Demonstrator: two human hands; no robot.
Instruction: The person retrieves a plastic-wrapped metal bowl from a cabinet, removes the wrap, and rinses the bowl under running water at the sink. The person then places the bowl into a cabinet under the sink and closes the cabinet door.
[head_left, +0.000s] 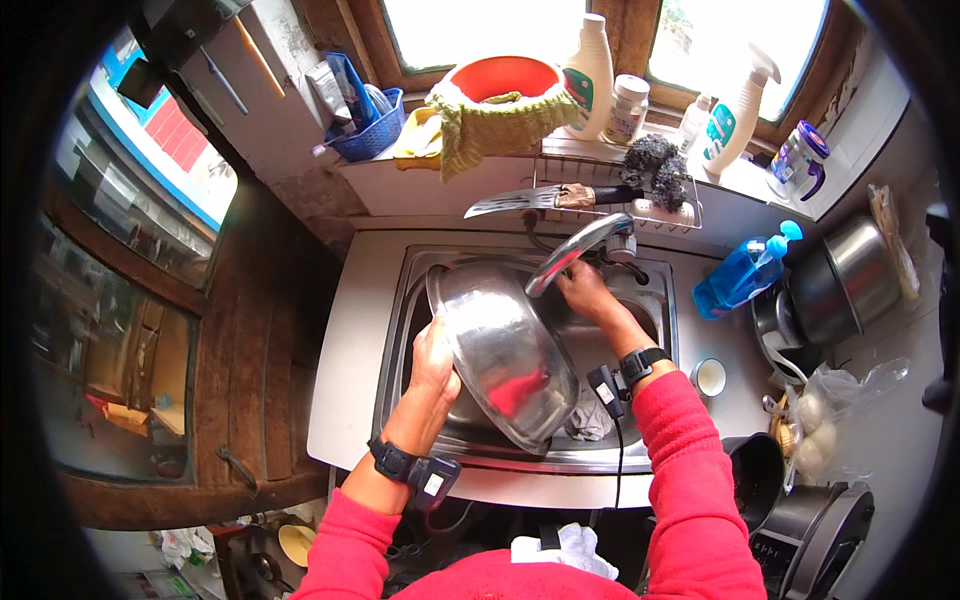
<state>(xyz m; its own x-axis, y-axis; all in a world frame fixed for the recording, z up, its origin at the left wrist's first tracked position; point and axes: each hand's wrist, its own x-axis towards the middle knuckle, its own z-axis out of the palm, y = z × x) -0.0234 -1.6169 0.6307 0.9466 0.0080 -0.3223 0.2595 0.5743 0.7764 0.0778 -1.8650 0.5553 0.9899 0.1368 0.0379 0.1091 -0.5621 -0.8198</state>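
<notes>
A large stainless steel basin (506, 345) stands tilted on its side over the steel sink (397, 360). My left hand (435, 360) grips its rim at the left; the fingers behind the basin are partly hidden. My right hand (585, 289) is behind the spout of the chrome faucet (577, 247), to the right of the basin; its fingertips are hidden, so I cannot tell whether it holds anything. A crumpled pale cloth (589, 420) lies in the sink near its front right.
Above the faucet, a wire rack (701, 214) holds a knife (525, 201) and steel wool (656, 169). At the right stand a blue soap bottle (739, 277), a white cup (708, 377) and steel pots (825, 285). A wooden door (255, 390) borders the left.
</notes>
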